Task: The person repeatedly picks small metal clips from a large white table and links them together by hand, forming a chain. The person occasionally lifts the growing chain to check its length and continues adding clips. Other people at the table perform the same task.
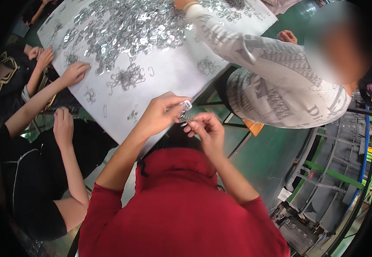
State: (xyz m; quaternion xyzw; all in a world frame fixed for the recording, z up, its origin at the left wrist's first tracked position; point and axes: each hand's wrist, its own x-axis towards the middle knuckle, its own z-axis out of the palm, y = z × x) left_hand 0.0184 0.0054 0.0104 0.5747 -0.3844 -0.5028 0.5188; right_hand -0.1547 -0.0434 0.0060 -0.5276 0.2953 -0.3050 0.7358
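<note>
Pinching: left hand [160,113], thumb and fingers on a silver oval metal link [187,104], at the near edge of the white worktop [171,66]. Right hand [208,131], just beside, fingertips together on a small metal part [184,124], shape unclear. Beyond: wire hooks [128,78], tangled; shiny metal links [126,34], heaped.

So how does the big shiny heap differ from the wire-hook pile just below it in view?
The shiny heap spreads wide; the wire-hook pile is far smaller. The heap's pieces look broad and bright, the pile's hooks thin and darker. Both look metallic and lie on the white table.
</note>
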